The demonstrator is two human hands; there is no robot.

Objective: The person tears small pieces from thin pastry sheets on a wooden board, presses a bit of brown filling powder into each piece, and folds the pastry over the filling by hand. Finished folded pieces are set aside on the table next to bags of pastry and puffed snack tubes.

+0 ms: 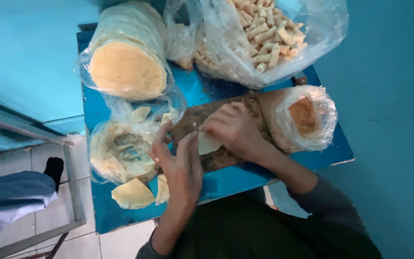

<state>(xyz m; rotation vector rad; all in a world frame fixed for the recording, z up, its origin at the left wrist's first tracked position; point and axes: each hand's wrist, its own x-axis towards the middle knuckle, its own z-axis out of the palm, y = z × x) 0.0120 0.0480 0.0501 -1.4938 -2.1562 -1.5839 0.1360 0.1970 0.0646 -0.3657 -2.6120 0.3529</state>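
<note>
**Both hands folding a wrapper piece on the board**

Nearest the camera, two loose triangular wrapper pieces [132, 194] lie on the blue table [245, 175] close to its front edge. Just above them the left hand [178, 163], with a ring on one finger, rests at the near end of the wooden board [202, 120]; its fingers are curled lightly, the tips pressing on a pale wrapper piece [207, 144]. The right hand [233, 129] lies over the same piece from the other side, its fingers bent and pinching it against the board. The piece sits on the board between the two hands, partly hidden by them.

Left of the hands, an open clear bag [120, 148] holds a flat stack of round wrappers with a ragged hole torn in its middle; a few cut pieces sit at the bag's mouth. To the right, at the board's far end, a small clear bag [305, 117] holds a brown crumbly filling.

Farther back on the left, a tall stack of round wrappers [128, 67] lies wrapped in plastic. At the far edge a large clear bag [274, 38] is heaped with small finished rolls.
</note>
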